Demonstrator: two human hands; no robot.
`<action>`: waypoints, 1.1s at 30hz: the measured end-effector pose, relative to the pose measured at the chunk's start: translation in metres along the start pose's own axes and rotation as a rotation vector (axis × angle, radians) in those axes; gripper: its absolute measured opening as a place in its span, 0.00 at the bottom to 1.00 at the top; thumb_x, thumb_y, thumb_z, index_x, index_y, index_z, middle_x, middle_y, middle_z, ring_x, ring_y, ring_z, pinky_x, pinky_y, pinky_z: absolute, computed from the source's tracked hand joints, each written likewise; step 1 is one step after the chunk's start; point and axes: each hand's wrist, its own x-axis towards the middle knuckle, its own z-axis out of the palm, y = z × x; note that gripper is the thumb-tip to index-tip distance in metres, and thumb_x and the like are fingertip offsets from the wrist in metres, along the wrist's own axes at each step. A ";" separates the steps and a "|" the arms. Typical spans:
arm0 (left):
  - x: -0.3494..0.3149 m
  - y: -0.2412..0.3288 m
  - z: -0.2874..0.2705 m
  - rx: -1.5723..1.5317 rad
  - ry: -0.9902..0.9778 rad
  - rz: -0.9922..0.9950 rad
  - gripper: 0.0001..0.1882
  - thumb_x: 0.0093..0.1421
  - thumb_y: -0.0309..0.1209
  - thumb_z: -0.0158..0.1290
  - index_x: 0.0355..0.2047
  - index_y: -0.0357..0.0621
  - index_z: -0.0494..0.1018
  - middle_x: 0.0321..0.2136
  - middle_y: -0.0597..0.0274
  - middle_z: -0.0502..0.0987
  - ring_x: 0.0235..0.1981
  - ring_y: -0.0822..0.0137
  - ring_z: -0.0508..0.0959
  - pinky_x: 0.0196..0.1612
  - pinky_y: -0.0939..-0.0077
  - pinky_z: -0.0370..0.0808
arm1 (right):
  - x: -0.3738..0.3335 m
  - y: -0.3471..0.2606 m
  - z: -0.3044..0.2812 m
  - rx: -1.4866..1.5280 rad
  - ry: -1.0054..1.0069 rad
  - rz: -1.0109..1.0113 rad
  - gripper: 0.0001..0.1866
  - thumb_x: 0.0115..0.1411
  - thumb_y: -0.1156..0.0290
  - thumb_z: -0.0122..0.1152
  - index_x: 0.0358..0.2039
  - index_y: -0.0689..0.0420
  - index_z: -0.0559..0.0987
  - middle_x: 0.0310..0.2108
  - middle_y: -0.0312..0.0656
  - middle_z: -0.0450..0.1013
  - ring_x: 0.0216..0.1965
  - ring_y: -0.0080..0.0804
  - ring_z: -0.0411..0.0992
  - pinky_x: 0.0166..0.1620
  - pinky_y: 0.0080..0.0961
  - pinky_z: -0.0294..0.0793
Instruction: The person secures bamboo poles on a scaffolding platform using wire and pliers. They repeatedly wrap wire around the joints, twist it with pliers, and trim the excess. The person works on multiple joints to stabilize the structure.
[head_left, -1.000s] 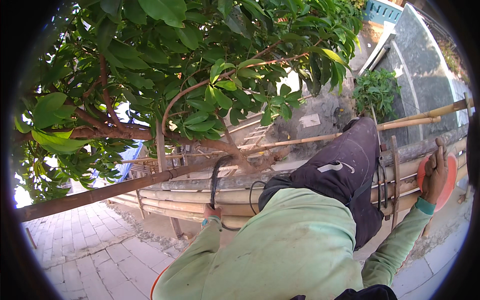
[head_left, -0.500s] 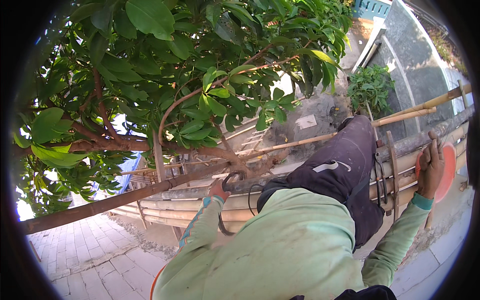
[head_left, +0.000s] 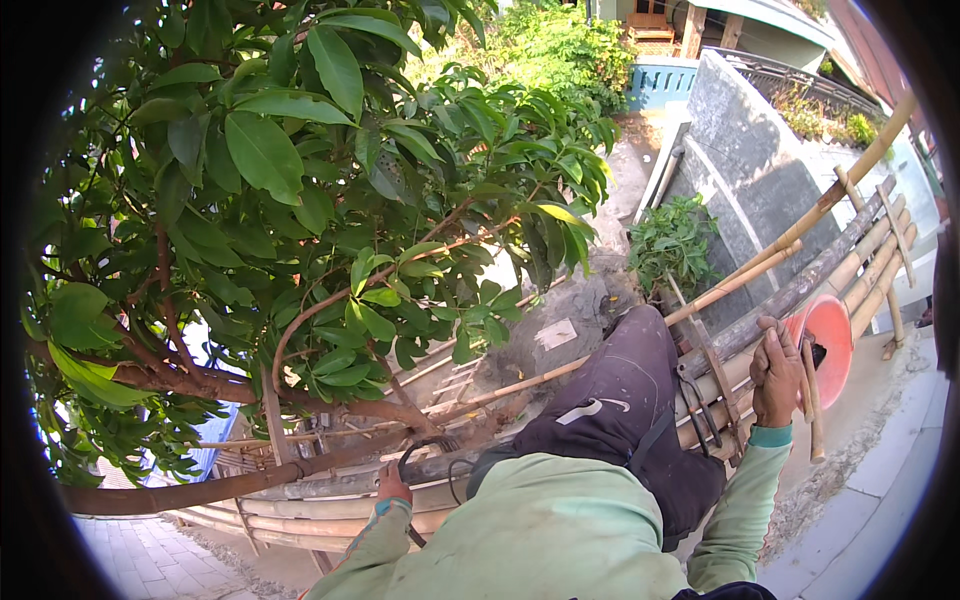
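Two bare hands are showing from where I'm standing, one on each side of a person in a green shirt [head_left: 520, 535] and dark trousers [head_left: 612, 410]. The left hand [head_left: 392, 484] is gripping a black cord [head_left: 408, 458], fingers looking narrow around it. This cord is arching up and ahead of that grip, toward the branch [head_left: 395, 410], and a dark length is also showing just below and right of the wrist. Further left of the grip, a brown pole [head_left: 215, 495] is running out under the leaves [head_left: 270, 160], which are spreading ahead of the hand.

The right hand [head_left: 775, 372] is holding its fingers bent and close together; I'm not able to tell whether anything is between them. Just right of it, an orange bucket [head_left: 832, 335] is sitting partly behind the fingers, with a wooden stick [head_left: 815, 420] crossing its near side; whether hand and bucket are touching, I cannot tell. Left of that hand, a black tool [head_left: 697, 405] with two long arms is hanging over the bamboo rails, beside a wooden slat [head_left: 716, 375]. Well ahead of the right hand, a leafy plant [head_left: 672, 245] is standing near a grey wall [head_left: 735, 130].
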 end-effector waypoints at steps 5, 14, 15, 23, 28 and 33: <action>-0.003 0.014 -0.011 0.044 -0.051 -0.008 0.37 0.52 0.25 0.59 0.64 0.46 0.63 0.61 0.43 0.64 0.59 0.39 0.70 0.60 0.52 0.73 | -0.004 -0.001 0.005 0.013 -0.015 0.008 0.12 0.73 0.69 0.51 0.50 0.60 0.76 0.18 0.24 0.59 0.15 0.08 0.50 0.17 0.09 0.47; -0.007 0.035 -0.033 0.066 -0.143 -0.052 0.45 0.48 0.34 0.68 0.65 0.45 0.60 0.62 0.43 0.62 0.60 0.40 0.70 0.61 0.54 0.73 | -0.008 -0.002 0.008 0.051 -0.017 0.024 0.11 0.72 0.69 0.52 0.49 0.60 0.76 0.18 0.24 0.59 0.15 0.09 0.51 0.17 0.09 0.47; -0.007 0.030 -0.030 0.075 -0.143 -0.044 0.45 0.48 0.35 0.68 0.65 0.45 0.59 0.62 0.43 0.62 0.60 0.40 0.70 0.61 0.54 0.73 | -0.008 -0.003 0.009 0.048 -0.014 0.021 0.11 0.72 0.69 0.52 0.49 0.61 0.76 0.18 0.23 0.58 0.15 0.08 0.51 0.17 0.10 0.46; 0.000 0.059 -0.053 0.129 -0.159 -0.144 0.49 0.54 0.60 0.58 0.66 0.38 0.61 0.64 0.39 0.63 0.62 0.38 0.68 0.62 0.52 0.70 | -0.016 -0.002 0.009 0.076 0.010 0.007 0.11 0.72 0.69 0.52 0.49 0.61 0.76 0.17 0.24 0.59 0.15 0.09 0.51 0.17 0.11 0.46; 0.042 0.084 -0.038 -0.088 0.162 0.009 0.42 0.61 0.54 0.55 0.65 0.35 0.62 0.62 0.36 0.64 0.59 0.36 0.70 0.61 0.50 0.69 | -0.029 0.002 0.012 0.079 -0.004 -0.017 0.11 0.73 0.69 0.51 0.49 0.60 0.76 0.17 0.25 0.59 0.14 0.10 0.50 0.16 0.11 0.46; 0.071 0.284 -0.072 -1.044 -0.401 0.610 0.32 0.66 0.41 0.53 0.65 0.37 0.62 0.56 0.50 0.73 0.56 0.61 0.73 0.60 0.65 0.69 | -0.060 0.012 0.051 -0.051 -0.048 -0.001 0.11 0.71 0.68 0.54 0.47 0.61 0.78 0.20 0.24 0.62 0.18 0.09 0.52 0.20 0.12 0.49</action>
